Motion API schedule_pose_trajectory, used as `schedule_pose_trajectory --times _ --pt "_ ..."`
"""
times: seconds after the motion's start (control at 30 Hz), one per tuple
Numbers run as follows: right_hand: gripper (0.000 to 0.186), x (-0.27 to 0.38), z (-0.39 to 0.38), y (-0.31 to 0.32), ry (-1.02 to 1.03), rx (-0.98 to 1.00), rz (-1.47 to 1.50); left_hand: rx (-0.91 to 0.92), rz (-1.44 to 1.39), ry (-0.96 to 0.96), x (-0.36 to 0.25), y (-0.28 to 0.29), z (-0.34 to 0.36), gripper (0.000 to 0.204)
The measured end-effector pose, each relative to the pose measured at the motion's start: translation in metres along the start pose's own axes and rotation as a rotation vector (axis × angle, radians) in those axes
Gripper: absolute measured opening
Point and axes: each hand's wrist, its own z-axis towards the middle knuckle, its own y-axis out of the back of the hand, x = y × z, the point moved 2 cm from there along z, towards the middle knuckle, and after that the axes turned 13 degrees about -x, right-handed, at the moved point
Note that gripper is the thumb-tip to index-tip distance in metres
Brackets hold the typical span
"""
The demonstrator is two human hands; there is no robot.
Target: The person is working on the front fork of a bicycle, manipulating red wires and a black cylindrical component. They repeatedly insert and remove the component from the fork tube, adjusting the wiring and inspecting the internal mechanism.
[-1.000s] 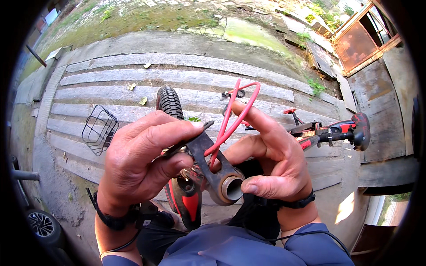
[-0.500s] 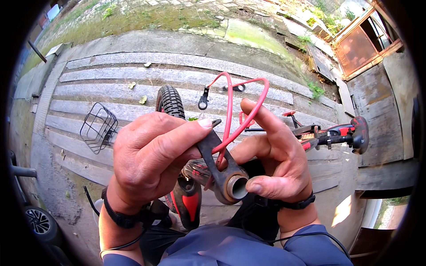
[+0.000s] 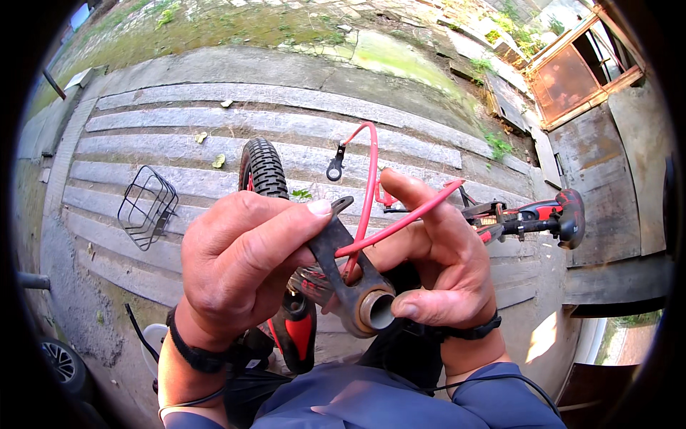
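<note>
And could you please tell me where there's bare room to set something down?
Bare: the concrete strip between mossy ground and slabs; also slabs between wire basket, leaf and knobbly tyre. Crowded: around the left hand and right hand, with black bracket, red cable and bicycle parts.

Free room lies left of the bare left hand (image 3: 239, 261), while thin, curving red cables (image 3: 372, 171) obstruct its right.
</note>
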Motion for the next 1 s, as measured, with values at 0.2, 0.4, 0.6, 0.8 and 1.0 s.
schedule_pose_trajectory --times 0.2,0.4,0.6,0.8,1.0 --pt "0.102 -0.001 -0.001 -0.002 -0.004 -0.020 0.002 0.096 -0.032 -0.013 0.002 0.001 0.013 0.041" --pt "0.103 0.002 0.000 -0.002 -0.022 -0.037 -0.046 0.134 -0.096 0.005 0.010 -0.002 0.017 0.040" --pt "0.103 0.004 0.000 -0.003 -0.042 -0.044 -0.046 0.182 -0.127 0.029 0.013 -0.006 0.018 0.032" --pt "0.102 0.002 0.001 0.000 0.033 0.004 -0.091 0.221 -0.242 0.125 0.017 -0.011 0.018 0.029" --pt "0.103 0.000 -0.001 -0.002 0.031 -0.053 -0.043 0.293 -0.363 0.213 0.029 -0.021 0.020 0.028"
